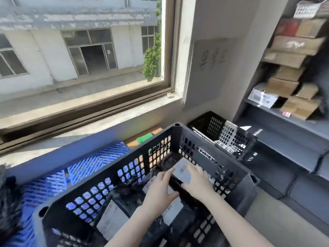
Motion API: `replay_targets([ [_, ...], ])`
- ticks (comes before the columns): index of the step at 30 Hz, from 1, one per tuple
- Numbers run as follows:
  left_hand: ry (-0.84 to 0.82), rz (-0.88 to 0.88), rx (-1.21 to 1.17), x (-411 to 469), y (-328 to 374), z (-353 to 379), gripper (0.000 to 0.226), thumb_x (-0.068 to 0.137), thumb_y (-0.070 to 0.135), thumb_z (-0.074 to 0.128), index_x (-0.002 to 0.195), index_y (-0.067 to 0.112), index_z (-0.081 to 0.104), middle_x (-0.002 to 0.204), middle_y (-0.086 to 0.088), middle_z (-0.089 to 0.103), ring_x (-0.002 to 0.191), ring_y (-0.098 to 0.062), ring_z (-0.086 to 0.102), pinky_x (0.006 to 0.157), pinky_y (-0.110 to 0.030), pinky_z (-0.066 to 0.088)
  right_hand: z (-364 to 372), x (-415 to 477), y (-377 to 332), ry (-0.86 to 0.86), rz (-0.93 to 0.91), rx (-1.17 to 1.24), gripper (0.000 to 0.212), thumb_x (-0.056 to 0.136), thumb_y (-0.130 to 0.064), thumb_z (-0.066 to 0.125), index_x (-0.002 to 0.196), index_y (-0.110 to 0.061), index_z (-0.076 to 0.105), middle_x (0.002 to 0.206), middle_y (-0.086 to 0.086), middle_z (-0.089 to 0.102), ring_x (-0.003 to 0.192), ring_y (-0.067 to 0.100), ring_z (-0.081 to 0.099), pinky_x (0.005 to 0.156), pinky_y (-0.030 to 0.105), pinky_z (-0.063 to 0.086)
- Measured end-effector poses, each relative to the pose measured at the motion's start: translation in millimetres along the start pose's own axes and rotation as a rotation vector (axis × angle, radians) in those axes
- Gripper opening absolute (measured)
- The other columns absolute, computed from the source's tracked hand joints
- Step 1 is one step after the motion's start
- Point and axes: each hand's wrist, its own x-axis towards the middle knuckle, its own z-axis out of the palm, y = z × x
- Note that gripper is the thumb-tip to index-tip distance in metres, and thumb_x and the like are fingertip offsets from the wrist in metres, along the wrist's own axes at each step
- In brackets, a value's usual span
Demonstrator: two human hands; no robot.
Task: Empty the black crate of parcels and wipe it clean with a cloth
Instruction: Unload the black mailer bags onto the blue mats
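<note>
A black perforated crate (114,177) stands in front of me with several black-wrapped parcels carrying white labels inside. Both my hands reach into it. My right hand (196,180) lies with spread fingers on top of a labelled parcel (181,169) at the crate's far end. My left hand (160,190) is beside it, fingers at that parcel's left edge and thumb over another parcel's label (173,211). A further labelled parcel (111,220) lies near the crate's left wall. No cloth is in view.
A second black crate (222,134) stands behind the first, near the wall. Blue plastic pallets (71,172) lie to the left below the window sill (89,120). Grey shelving (284,111) on the right holds several cardboard boxes. A black bag (7,202) sits at far left.
</note>
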Motion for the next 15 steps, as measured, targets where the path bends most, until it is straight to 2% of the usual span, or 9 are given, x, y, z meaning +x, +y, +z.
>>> replay_targets([
  [3,-0.032,-0.02,0.049,12.7,-3.1,14.2,0.08,0.088,0.033,0.065,0.151,0.036,0.017,0.15,0.005,0.032,0.134,-0.015,0.035,0.107,-0.028,0.035,2.4,9.0,14.1,-0.087,0.052,-0.12,0.099,0.076,-0.039,0.073,0.151,-0.041,0.007,0.16,-0.001,0.002,0.145,0.029,0.007,0.113,0.056,0.023],
  [5,-0.047,-0.039,0.104,19.1,-6.1,20.8,0.079,0.088,0.035,0.064,0.152,0.035,0.018,0.153,0.005,0.031,0.139,-0.017,0.029,0.111,-0.033,0.032,4.2,13.9,18.3,-0.163,0.075,-0.171,0.109,0.073,-0.038,0.078,0.15,-0.043,0.001,0.16,-0.001,-0.009,0.147,0.03,-0.003,0.112,0.063,0.017],
  [11,-0.063,-0.061,0.212,30.4,-12.0,33.9,0.075,0.089,0.043,0.059,0.152,0.033,0.019,0.156,0.006,0.028,0.144,-0.019,0.021,0.117,-0.035,0.022,6.2,25.4,19.3,-0.234,0.066,-0.284,0.113,0.075,-0.032,0.079,0.15,-0.042,-0.004,0.158,0.0,-0.022,0.146,0.03,-0.012,0.108,0.071,0.016],
  [15,-0.078,-0.069,0.238,32.1,-14.6,35.8,0.073,0.09,0.045,0.055,0.152,0.031,0.02,0.158,0.007,0.024,0.146,-0.021,0.017,0.118,-0.04,0.018,10.7,33.8,22.0,-0.233,0.054,-0.319,0.11,0.075,-0.032,0.078,0.15,-0.041,-0.002,0.158,0.008,-0.02,0.146,0.034,-0.006,0.108,0.063,0.028],
])
